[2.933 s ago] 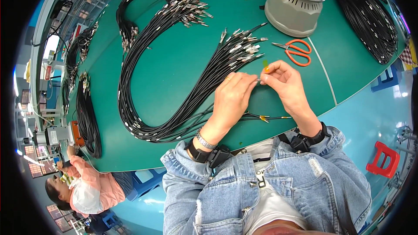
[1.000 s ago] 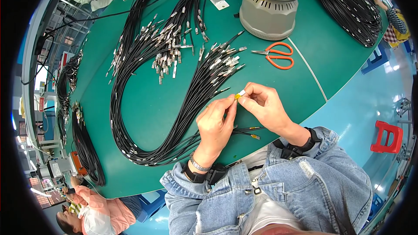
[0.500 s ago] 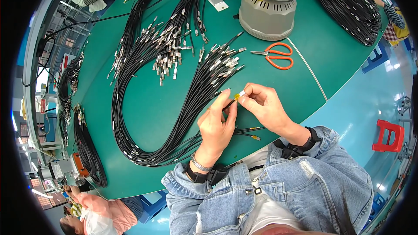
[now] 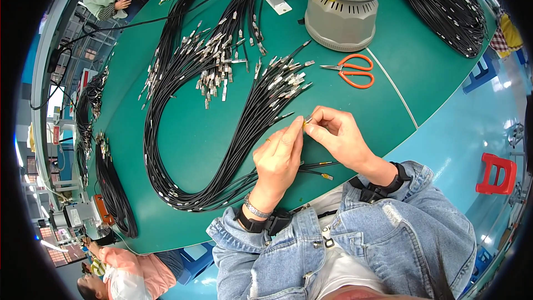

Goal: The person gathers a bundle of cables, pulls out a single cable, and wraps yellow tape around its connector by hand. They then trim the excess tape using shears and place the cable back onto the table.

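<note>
Both the left hand (image 4: pixel 279 154) and the right hand (image 4: pixel 337 138) pinch a small cable end (image 4: pixel 308 120), silver with yellow, fingertips close together above a green tabletop (image 4: pixel 191 122), near black cables (image 4: pixel 243 125) and orange-handled scissors (image 4: pixel 342 70).

Dark letters (image 4: pixel 327 240) stood on the white shirt (image 4: pixel 348 267) between the open fronts of the denim jacket (image 4: pixel 388 233), whose edge partly hid them.
</note>
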